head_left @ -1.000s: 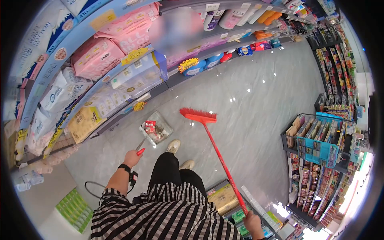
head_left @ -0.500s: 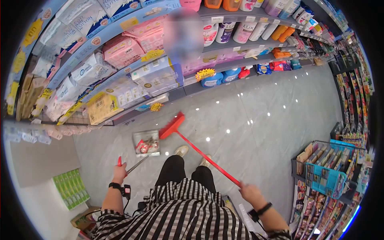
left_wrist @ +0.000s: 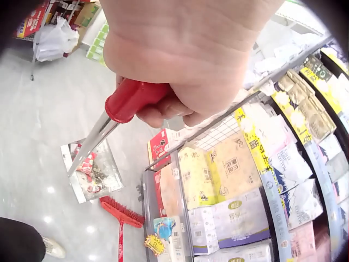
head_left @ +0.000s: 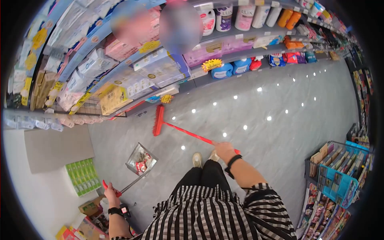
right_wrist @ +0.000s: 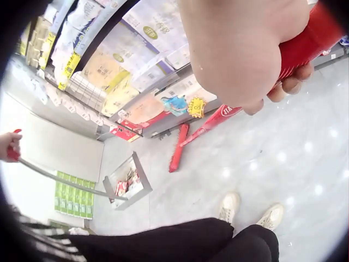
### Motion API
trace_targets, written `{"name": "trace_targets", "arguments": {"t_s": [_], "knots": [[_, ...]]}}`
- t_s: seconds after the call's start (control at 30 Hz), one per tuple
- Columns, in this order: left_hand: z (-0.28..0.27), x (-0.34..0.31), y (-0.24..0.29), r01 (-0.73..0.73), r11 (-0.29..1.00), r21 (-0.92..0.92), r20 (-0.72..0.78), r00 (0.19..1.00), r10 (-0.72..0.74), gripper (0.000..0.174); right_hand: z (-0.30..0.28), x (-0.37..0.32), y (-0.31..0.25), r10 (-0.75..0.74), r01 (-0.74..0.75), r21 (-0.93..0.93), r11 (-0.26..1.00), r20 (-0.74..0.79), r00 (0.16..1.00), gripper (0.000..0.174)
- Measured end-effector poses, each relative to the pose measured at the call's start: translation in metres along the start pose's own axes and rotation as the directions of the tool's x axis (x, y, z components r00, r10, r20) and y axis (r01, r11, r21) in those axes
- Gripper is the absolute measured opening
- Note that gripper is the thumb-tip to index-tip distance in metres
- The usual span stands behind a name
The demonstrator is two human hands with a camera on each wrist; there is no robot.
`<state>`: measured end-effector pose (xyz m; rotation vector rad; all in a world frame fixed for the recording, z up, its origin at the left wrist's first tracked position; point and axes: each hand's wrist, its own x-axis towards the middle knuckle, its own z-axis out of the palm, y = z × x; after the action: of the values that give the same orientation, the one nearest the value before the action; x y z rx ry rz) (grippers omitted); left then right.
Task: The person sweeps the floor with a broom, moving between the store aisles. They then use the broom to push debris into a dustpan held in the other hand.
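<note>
My left hand (head_left: 111, 193) grips the red-ended handle of a metal dustpan (head_left: 133, 157), which lies on the floor at front left. Inside the pan are a red wrapper (head_left: 141, 167) and small crumpled scraps. In the left wrist view, my fingers curl round the red grip (left_wrist: 136, 100). My right hand (head_left: 225, 152) holds the red handle of a broom (head_left: 188, 136), reaching out ahead of my feet. The broom head (head_left: 159, 121) touches down beyond the dustpan, near the shelf base, with its bristles facing left. A gap of floor separates it from the pan.
Along the far side run stocked shelves with tissue packs (head_left: 116, 98) and bottles (head_left: 245, 18). Green boxes (head_left: 83, 177) stand by the left wall, cartons (head_left: 91, 206) below them. A blue basket rack (head_left: 338, 182) is at right. My shoes (head_left: 197, 159) are close behind the broom handle.
The broom head has swung left, past the dustpan's edge, and now stands farther off near the shelf. My right hand has come forward and inward. The dustpan has turned and sits lower in view.
</note>
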<state>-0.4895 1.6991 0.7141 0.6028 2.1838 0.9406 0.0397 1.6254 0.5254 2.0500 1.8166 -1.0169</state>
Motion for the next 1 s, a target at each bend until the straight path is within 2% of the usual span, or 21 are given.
{"name": "trace_targets", "arguments": {"t_s": [0.07, 0.1, 0.17, 0.27, 0.4, 0.5, 0.53, 0.63, 0.73, 0.77, 0.8, 0.87, 0.93, 1.0], "knots": [[-0.006, 0.009, -0.023, 0.041, 0.999, -0.026, -0.015, 0.999, -0.041, 0.022, -0.007, -0.039, 0.035, 0.009, -0.011, -0.098, 0.995, -0.019, 1.000, 0.047], [-0.007, 0.015, -0.034, 0.070, 0.997, -0.031, -0.024, 0.997, -0.071, 0.021, 0.001, -0.058, 0.060, 0.055, -0.060, -0.155, 0.986, -0.033, 0.998, 0.050], [0.000, 0.015, -0.048, 0.101, 0.993, -0.066, -0.012, 0.995, -0.102, 0.021, -0.025, -0.115, 0.095, 0.127, -0.122, -0.214, 0.969, 0.013, 0.992, 0.051], [0.003, 0.018, -0.076, 0.148, 0.985, -0.092, 0.024, 0.989, -0.147, 0.020, -0.051, -0.190, 0.153, 0.319, -0.272, -0.356, 0.894, 0.080, 0.944, 0.057], [0.017, 0.024, -0.096, 0.203, 0.973, -0.112, 0.078, 0.978, -0.195, 0.020, -0.116, -0.265, 0.174, 0.460, -0.381, -0.556, 0.739, 0.003, 0.888, 0.058], [0.032, 0.029, -0.110, 0.226, 0.968, -0.107, 0.137, 0.968, -0.211, 0.020, -0.156, -0.291, 0.165, 0.533, -0.472, -0.589, 0.655, -0.082, 0.842, 0.052], [0.038, 0.028, -0.112, 0.239, 0.966, -0.104, 0.154, 0.963, -0.221, 0.020, -0.162, -0.297, 0.166, 0.551, -0.494, -0.582, 0.646, -0.091, 0.829, 0.052], [0.056, 0.017, -0.108, 0.234, 0.970, -0.069, 0.214, 0.953, -0.215, 0.020, -0.167, -0.320, 0.172, 0.438, -0.489, -0.600, 0.633, -0.243, 0.865, 0.043], [0.073, 0.004, -0.104, 0.183, 0.982, -0.051, 0.272, 0.948, -0.163, 0.022, -0.175, -0.347, 0.172, 0.460, -0.517, -0.570, 0.639, -0.256, 0.850, 0.044], [0.079, -0.003, -0.102, 0.154, 0.988, -0.023, 0.283, 0.949, -0.141, 0.023, -0.183, -0.355, 0.169, 0.492, -0.534, -0.497, 0.684, -0.226, 0.841, 0.044], [0.087, -0.012, -0.099, 0.135, 0.991, -0.015, 0.296, 0.947, -0.125, 0.024, -0.177, -0.358, 0.179, 0.512, -0.557, -0.481, 0.677, -0.235, 0.826, 0.044], [0.107, -0.044, -0.084, 0.117, 0.993, 0.022, 0.262, 0.958, -0.119, 0.024, -0.160, -0.360, 0.207, 0.463, -0.491, -0.419, 0.764, -0.175, 0.869, 0.047], [0.126, -0.069, -0.081, 0.074, 0.997, 0.009, 0.280, 0.957, -0.074, 0.023, -0.156, -0.359, 0.228, 0.496, -0.503, -0.320, 0.802, -0.109, 0.861, 0.046], [0.141, -0.099, -0.077, 0.034, 0.999, 0.000, 0.286, 0.958, -0.032, 0.023, -0.111, -0.320, 0.253, 0.404, -0.411, -0.271, 0.870, -0.082, 0.911, 0.045]]}}
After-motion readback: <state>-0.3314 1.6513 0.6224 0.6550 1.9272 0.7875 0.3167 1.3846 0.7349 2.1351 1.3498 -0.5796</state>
